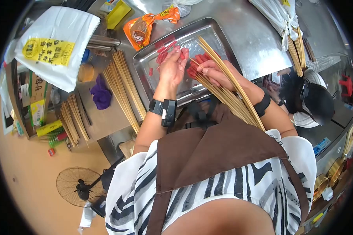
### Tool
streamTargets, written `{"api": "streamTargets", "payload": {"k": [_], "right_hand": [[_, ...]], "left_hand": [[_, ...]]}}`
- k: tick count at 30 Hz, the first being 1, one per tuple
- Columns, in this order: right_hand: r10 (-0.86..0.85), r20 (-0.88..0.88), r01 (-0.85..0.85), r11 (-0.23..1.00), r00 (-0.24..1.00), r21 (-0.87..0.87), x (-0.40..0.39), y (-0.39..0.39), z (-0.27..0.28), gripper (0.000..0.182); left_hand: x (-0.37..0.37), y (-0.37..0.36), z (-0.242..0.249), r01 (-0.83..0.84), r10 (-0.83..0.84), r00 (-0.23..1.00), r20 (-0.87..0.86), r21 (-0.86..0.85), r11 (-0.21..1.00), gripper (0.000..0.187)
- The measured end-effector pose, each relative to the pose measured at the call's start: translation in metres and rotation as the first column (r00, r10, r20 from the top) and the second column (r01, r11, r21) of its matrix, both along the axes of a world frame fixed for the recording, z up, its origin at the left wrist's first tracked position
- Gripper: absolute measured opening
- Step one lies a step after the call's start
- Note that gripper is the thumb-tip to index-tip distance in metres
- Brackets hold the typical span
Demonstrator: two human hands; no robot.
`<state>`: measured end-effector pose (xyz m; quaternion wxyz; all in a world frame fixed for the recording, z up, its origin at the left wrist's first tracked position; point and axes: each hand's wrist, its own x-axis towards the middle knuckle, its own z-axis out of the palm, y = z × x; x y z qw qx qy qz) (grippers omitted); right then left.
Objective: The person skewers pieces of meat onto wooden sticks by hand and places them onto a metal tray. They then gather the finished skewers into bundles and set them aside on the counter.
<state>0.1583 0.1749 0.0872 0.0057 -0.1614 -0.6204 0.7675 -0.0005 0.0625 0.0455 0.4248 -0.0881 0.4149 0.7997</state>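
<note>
Over a metal tray (pixel 143 64), my left hand (pixel 172 66) is palm up with its fingers curled round a small piece of red meat (pixel 182 55). My right hand (pixel 217 74) pinches a thin wooden skewer (pixel 195 62), whose tip points toward my left hand. Under and beside my right hand, several skewers (pixel 227 99) bear red meat at their upper ends. More bare skewers (pixel 239 88) slant across my right forearm. Loose red meat pieces (pixel 161 58) lie in the tray to the left of my left hand.
Bundles of bare skewers (pixel 123 84) lie left of the tray, near a purple cloth (pixel 100 93). An orange bag (pixel 139 33) sits behind the tray. A white bag (pixel 59 43) is at upper left, a fan (pixel 81 188) below. Another person (pixel 308 98) is at right.
</note>
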Motion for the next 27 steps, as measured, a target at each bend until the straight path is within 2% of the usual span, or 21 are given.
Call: {"api": "streamTargets", "payload": {"k": [7,13,18,27], "right_hand": [[0.008,0.006,-0.008,1.000,1.000,-0.015,-0.002,0.000,-0.005,0.023],[0.014,0.013,-0.014,1.000,1.000,0.014,-0.002,0.000,-0.005,0.022],[-0.037,0.070,0.037,0.999,0.997,0.002,-0.002,-0.003,-0.001,0.023],[-0.033,0.057,0.033,0.999,0.998,0.015,-0.001,-0.003,-0.003,0.021]], "left_hand": [[0.010,0.007,0.005,-0.064,0.064,0.998,-0.008,0.068,0.996,0.023],[0.019,0.013,0.013,-0.108,0.111,0.992,-0.057,0.044,0.993,0.023],[0.018,0.012,0.012,-0.087,0.094,0.989,-0.110,0.071,0.994,0.022],[0.022,0.013,0.014,-0.088,0.097,0.985,-0.142,0.068,0.994,0.021]]}}
